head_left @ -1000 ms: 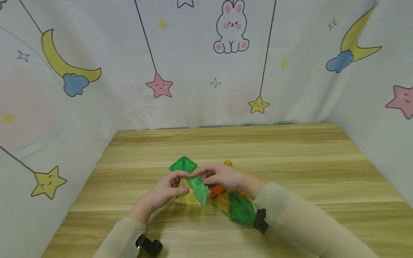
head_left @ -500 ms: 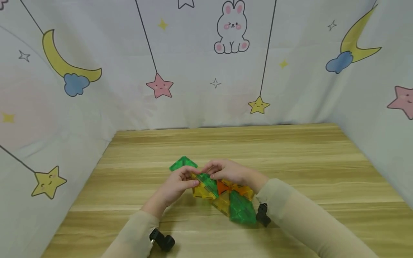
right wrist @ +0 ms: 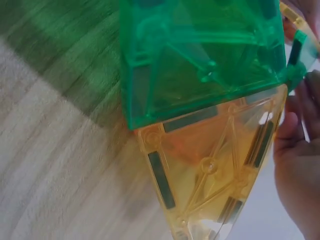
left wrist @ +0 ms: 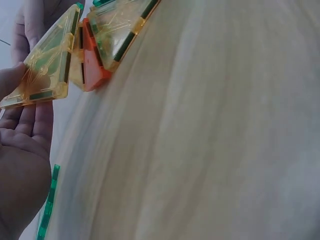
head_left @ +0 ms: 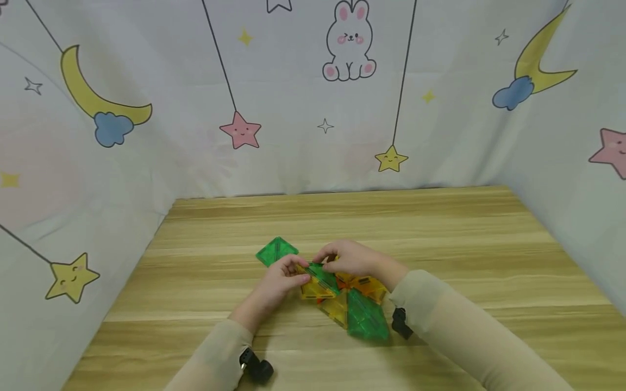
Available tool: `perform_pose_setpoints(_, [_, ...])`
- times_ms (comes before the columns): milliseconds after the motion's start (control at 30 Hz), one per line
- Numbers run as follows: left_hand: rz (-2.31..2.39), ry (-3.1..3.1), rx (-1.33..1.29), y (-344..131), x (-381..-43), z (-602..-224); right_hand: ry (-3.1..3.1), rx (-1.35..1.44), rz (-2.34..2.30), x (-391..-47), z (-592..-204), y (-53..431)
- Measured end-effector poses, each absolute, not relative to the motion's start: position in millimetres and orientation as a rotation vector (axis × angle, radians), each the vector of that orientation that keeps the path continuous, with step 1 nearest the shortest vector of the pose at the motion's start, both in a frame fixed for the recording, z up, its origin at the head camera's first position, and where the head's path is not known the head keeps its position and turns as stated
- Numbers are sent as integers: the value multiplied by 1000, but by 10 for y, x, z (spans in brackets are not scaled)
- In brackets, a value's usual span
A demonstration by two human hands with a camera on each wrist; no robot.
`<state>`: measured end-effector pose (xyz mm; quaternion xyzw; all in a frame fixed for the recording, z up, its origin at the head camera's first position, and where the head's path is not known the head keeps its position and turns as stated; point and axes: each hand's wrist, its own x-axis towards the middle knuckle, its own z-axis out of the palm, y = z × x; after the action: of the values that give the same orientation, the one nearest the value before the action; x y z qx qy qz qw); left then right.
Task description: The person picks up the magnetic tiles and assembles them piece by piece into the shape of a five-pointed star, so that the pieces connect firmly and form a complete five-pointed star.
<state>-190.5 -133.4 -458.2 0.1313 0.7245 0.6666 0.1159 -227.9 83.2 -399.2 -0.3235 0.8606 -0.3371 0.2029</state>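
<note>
In the head view my left hand [head_left: 276, 282] pinches a yellow triangular magnetic tile [head_left: 315, 289] between thumb and fingers. A green triangular tile [head_left: 326, 277] is joined along its slanted edge. My right hand [head_left: 352, 259] pinches the upper part of that green tile. The joined pair is tilted and overlaps the left side of a larger magnetic-tile build. That build shows a green part [head_left: 367, 317], a yellow tile [head_left: 335, 309] and orange pieces [head_left: 371, 288]. From the left wrist, a red-orange tile [left wrist: 94, 62] stands right beside the held yellow tile [left wrist: 47, 67].
Two green triangular tiles [head_left: 276, 251] lie flat, edge to edge, behind my left hand. All of it is on a wood-grain table [head_left: 440, 228]. A white printed cloth [head_left: 293, 168] hangs around the back and sides.
Both hands have carried the yellow and green tile pair rightward to the larger build, tilting it lower. The build and the flat green tiles have stayed put.
</note>
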Motion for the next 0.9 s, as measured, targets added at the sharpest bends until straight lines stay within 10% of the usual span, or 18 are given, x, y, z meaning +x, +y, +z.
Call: perform_pose_setpoints(900, [1794,2263,295,-1195,-1730,-4354,2454,-1006,-775,-2313,-4011,894])
